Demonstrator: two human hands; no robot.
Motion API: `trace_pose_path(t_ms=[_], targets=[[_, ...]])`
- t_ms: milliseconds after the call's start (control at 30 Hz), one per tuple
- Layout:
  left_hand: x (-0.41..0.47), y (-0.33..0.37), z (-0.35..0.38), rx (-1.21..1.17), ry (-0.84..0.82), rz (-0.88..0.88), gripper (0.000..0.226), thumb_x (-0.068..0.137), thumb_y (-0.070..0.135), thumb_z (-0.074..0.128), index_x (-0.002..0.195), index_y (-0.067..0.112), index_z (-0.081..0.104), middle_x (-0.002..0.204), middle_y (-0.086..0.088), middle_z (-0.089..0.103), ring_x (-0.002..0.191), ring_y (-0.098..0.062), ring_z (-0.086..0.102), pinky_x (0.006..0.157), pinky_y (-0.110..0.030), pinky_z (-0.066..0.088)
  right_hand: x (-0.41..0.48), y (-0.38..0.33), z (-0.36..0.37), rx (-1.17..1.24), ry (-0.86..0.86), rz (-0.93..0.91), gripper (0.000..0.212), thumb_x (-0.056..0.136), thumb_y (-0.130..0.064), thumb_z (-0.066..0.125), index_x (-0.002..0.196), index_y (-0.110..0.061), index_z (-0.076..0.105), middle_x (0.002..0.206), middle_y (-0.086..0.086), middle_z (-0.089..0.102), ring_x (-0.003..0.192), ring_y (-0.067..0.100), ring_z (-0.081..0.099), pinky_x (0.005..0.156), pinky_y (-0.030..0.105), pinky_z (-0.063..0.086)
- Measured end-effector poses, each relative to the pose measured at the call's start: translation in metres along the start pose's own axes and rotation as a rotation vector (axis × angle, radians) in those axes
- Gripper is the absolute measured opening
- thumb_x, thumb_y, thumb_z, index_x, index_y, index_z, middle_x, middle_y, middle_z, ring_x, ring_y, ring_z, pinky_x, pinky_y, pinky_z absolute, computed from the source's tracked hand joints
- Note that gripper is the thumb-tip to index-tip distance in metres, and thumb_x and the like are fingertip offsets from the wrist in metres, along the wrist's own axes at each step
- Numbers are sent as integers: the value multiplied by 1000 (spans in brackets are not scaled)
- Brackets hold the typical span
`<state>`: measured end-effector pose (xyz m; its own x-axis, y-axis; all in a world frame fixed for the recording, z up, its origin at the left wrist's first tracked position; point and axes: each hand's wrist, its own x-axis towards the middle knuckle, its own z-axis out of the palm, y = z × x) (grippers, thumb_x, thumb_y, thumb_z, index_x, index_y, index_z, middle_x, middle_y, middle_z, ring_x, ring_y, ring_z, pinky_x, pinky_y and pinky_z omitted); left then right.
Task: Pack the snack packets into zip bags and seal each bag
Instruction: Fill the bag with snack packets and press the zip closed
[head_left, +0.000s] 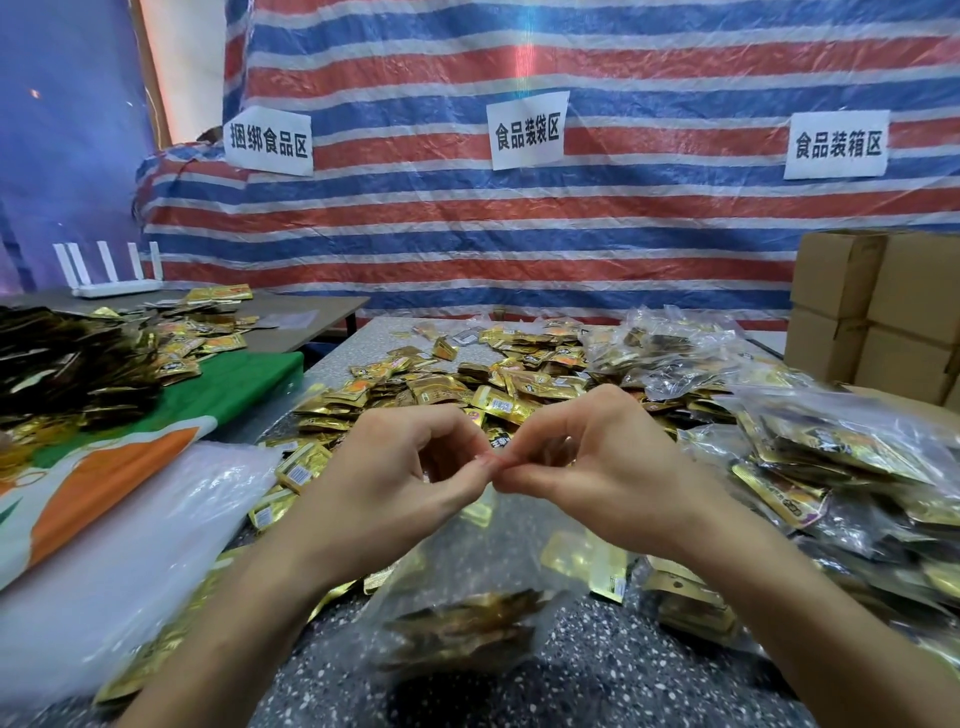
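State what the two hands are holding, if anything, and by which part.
The left hand and right hand pinch the top edge of a clear zip bag holding gold snack packets.

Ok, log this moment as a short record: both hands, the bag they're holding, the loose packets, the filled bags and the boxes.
left hand: pinches the top edge of the zip bag
right hand: pinches the same edge, fingertips meeting the left's
zip bag: clear, hangs below the hands, gold packets at its bottom; seal state unclear
loose packets: heaped on the speckled table beyond the hands
filled bags: piled at the right
cardboard boxes: stacked far right
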<state>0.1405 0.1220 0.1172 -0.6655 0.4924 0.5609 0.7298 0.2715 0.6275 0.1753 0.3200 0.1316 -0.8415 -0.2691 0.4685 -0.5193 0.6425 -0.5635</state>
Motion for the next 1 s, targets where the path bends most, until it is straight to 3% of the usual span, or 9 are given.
trace_pose_path(t_ms=[67,200,367,567,733,900,1000], targets=[[0,0,1,6,27,15,7,89,18,73,82,18,72,72,1,70,68,-18,65,65,-42,51,0,0,3,-8,21,-6,3,84,-24,81,85,-21,82,66,-8,72,58,7,62,56,35,51],[0,-2,0,19,115,37,12,91,11,70,82,20,68,75,0,69,69,-20,64,65,-41,49,-3,3,4,45,71,-19,5,84,-18,81,87,-21,81,73,-14,74,63,3,64,58,16,48],[-2,-4,3,8,173,29,16,90,7,70,82,20,67,75,-1,67,67,-18,62,64,-41,48,-2,3,5,-65,78,-24,10,88,-12,75,85,-21,77,72,-13,70,70,3,65,61,14,47],[1,-1,2,21,91,25,10,86,30,72,81,22,72,73,3,69,67,-19,63,63,-39,49,0,7,6,-25,88,-37,8,88,-12,75,86,-20,79,70,-16,69,68,1,63,60,11,43],[4,-5,4,14,191,-10,15,90,10,70,78,19,68,73,3,65,67,-19,59,60,-34,47,-5,13,3,35,80,11,4,86,-17,78,86,-21,78,77,-11,74,73,8,67,65,22,53],[3,-7,8,-7,195,-18,17,91,9,69,78,19,67,74,2,65,66,-18,58,60,-31,45,-4,17,5,-66,101,4,8,89,-16,75,85,-22,77,77,-10,73,74,6,66,67,21,50],[5,-8,8,-32,200,-12,16,90,7,69,79,18,68,75,1,66,67,-18,60,60,-28,46,-4,21,2,23,118,31,7,88,-17,77,85,-23,78,77,-10,74,72,6,65,64,15,46]])
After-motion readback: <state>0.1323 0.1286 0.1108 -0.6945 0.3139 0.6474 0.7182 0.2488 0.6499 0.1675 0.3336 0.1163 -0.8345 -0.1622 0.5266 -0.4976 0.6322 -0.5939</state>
